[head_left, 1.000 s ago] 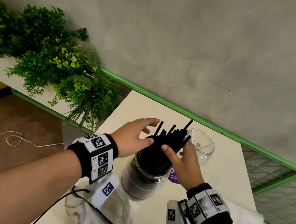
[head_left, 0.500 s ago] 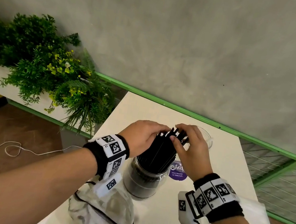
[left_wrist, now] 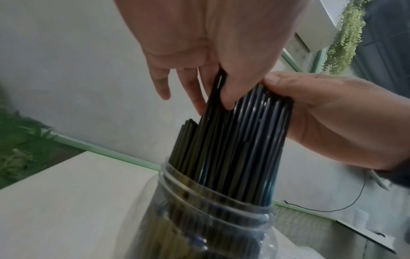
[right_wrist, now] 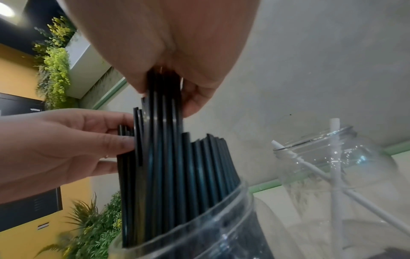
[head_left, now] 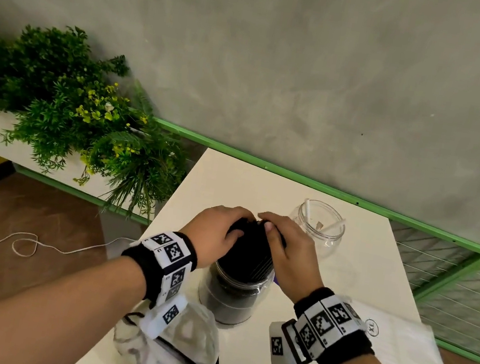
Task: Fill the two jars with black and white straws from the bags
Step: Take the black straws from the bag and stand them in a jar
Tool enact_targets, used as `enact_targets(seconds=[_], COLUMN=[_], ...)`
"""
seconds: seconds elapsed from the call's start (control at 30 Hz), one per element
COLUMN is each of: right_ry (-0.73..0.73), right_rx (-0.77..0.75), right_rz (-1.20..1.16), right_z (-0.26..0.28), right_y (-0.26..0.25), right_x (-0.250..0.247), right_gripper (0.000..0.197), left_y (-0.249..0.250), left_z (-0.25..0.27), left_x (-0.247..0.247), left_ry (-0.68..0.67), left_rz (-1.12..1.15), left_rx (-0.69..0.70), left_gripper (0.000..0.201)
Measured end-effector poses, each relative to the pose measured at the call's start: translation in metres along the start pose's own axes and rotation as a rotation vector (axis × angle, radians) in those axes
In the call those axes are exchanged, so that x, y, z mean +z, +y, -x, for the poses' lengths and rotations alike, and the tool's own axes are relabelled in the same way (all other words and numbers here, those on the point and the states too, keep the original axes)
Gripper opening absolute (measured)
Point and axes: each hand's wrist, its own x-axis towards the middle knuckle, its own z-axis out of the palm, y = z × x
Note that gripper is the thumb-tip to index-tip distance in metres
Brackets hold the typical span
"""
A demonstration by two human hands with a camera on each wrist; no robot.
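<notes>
Black straws stand packed in the near clear jar on the white table. Both hands cup the bundle at its top: the left hand curls round one side, the right hand round the other. To do this well, I think they should squeeze softly and push straight down, so no straw bends or pops out. Some tops stick up higher than others. They look thin, shiny and smooth. Behind, the second jar holds just a few white straws.
</notes>
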Motion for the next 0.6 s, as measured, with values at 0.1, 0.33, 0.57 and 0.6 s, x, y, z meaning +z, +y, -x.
enact_targets(seconds=[0.1,0.33,0.57,0.6], right_ry=[-0.076,0.068,0.081,0.095], right_rx=[0.031,0.042,0.005,-0.014], right_rz=[0.008,-0.020,0.018,0.056], right_z=[0.007,0.024,0.043,0.046], right_y=[0.003,0.007,0.010,0.011], right_x=[0.001,0.008,0.012,0.013], right_gripper=[0.026,0.022,0.040,0.046], left_y=[-0.004,0.017,-0.010,-0.012], left_z=[0.003,0.020,0.029,0.032], left_x=[0.002,0.012,0.021,0.022], left_ry=[0.025,0.125,0.085,0.087], left_rz=[0.018,0.111,-0.042,-0.058], left_rx=[-0.006,0.118,0.137,0.166], left_gripper=[0.038,0.040,0.050,0.051])
